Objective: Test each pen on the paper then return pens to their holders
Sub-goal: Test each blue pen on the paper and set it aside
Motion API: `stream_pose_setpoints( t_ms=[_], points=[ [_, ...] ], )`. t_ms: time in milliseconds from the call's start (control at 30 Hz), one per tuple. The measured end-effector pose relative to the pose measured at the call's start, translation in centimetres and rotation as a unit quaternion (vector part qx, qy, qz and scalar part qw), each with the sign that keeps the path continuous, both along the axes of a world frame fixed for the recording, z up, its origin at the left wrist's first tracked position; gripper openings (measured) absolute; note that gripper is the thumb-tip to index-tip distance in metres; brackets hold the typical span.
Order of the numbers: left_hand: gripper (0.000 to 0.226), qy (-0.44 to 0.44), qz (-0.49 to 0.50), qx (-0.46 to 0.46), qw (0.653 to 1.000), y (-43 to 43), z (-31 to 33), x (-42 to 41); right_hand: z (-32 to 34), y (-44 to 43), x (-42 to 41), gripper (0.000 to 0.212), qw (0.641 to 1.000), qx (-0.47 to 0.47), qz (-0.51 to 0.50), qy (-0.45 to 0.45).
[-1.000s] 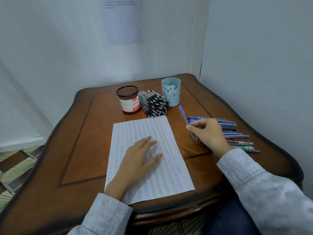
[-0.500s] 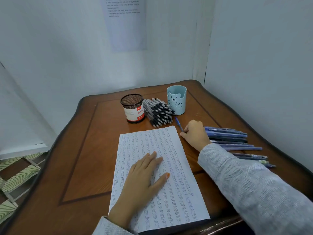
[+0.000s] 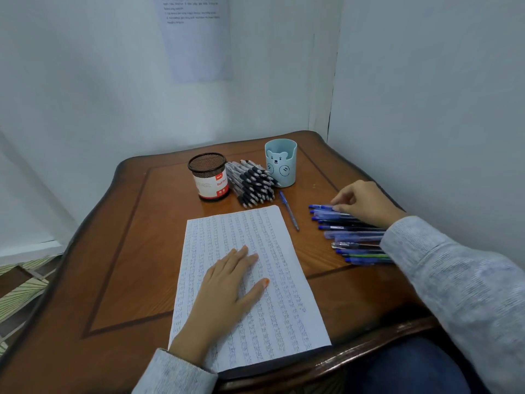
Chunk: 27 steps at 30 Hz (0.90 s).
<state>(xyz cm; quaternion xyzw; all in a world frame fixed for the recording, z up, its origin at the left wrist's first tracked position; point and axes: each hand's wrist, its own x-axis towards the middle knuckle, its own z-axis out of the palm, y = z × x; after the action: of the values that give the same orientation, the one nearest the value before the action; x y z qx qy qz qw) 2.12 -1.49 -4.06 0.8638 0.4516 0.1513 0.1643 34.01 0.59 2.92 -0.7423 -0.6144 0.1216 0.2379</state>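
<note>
A sheet of paper (image 3: pixel 272 251) covered in blue scribble lines lies on the wooden table (image 3: pixel 113 265). My left hand (image 3: pixel 227 285) rests flat on it, fingers straight. One blue pen (image 3: pixel 289 210) lies alone just right of the paper's top corner. Further right is a row of several blue pens (image 3: pixel 352 234). My right hand (image 3: pixel 365 201) is at the far end of that row, its curled fingertips pinching the farthest blue pen (image 3: pixel 319 207). A black mesh holder (image 3: pixel 208 177) and a light-blue bear holder (image 3: pixel 281 162) stand at the back, with a pile of black pens (image 3: pixel 252 183) between them.
The table sits in a corner, with walls close behind and to the right. A printed sheet (image 3: pixel 196 38) hangs on the back wall. Patterned floor (image 3: pixel 20 291) shows past the table's left edge. My grey sleeve (image 3: pixel 454 280) covers the near ends of the blue pens.
My right hand let go of the single blue pen beside the paper and moved right to the far end of the blue pen row. My left hand stayed on the paper.
</note>
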Motion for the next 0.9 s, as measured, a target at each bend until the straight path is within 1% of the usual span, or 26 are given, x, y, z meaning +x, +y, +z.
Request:
stream_pose_setpoints(
  t_ms=[100,167,267,333,400,467,533,600,667,733,800,867,900],
  points=[
    [0.082,0.001,-0.001,0.002,1.000,-0.1,0.1,0.1,-0.8,-0.5,0.6,0.024,0.999,-0.031,0.018,-0.023],
    [0.083,0.002,-0.001,0.003,1.000,-0.2,0.2,0.1,-1.5,-0.5,0.6,0.025,0.999,-0.021,0.010,-0.028],
    [0.083,-0.001,-0.002,0.000,1.000,-0.3,0.3,0.2,-2.1,-0.5,0.4,0.020,0.999,0.007,0.003,-0.040],
    [0.083,-0.003,-0.001,-0.002,1.000,-0.3,0.3,0.2,-2.2,-0.7,0.2,0.016,0.998,0.010,0.017,-0.054],
    [0.082,-0.002,0.000,-0.005,1.000,-0.3,0.4,0.2,-2.1,-1.0,-0.2,0.013,0.998,0.018,0.030,-0.051],
    [0.074,-0.004,0.004,-0.003,1.000,-0.5,0.8,0.2,-1.8,-1.2,-0.8,0.011,0.996,0.060,0.051,-0.042],
    [0.057,-0.026,0.016,0.006,1.000,-0.6,1.3,0.4,-0.8,-1.5,-2.2,0.011,0.989,0.115,0.085,-0.037],
    [0.045,-0.091,0.026,0.014,0.995,-0.8,1.9,0.7,0.5,-1.9,-4.0,0.014,0.982,0.148,0.117,-0.006],
    [0.038,-0.204,0.046,-0.004,0.978,-1.2,2.8,1.4,1.4,-2.7,-5.9,0.020,0.975,0.160,0.149,0.036],
    [0.034,-0.326,0.076,-0.051,0.941,-1.8,3.8,2.3,1.7,-3.9,-7.6,0.025,0.970,0.156,0.181,0.047],
    [0.033,-0.417,0.096,-0.115,0.897,-2.5,4.8,3.0,1.3,-5.1,-9.1,0.027,0.966,0.149,0.209,0.033],
    [0.032,-0.475,0.098,-0.171,0.858,-3.2,5.5,3.3,0.8,-6.4,-10.2,0.027,0.964,0.134,0.225,0.036],
    [0.029,-0.489,0.095,-0.185,0.847,-3.5,5.7,3.3,0.5,-6.9,-10.5,0.027,0.964,0.128,0.228,0.040]
  ],
)
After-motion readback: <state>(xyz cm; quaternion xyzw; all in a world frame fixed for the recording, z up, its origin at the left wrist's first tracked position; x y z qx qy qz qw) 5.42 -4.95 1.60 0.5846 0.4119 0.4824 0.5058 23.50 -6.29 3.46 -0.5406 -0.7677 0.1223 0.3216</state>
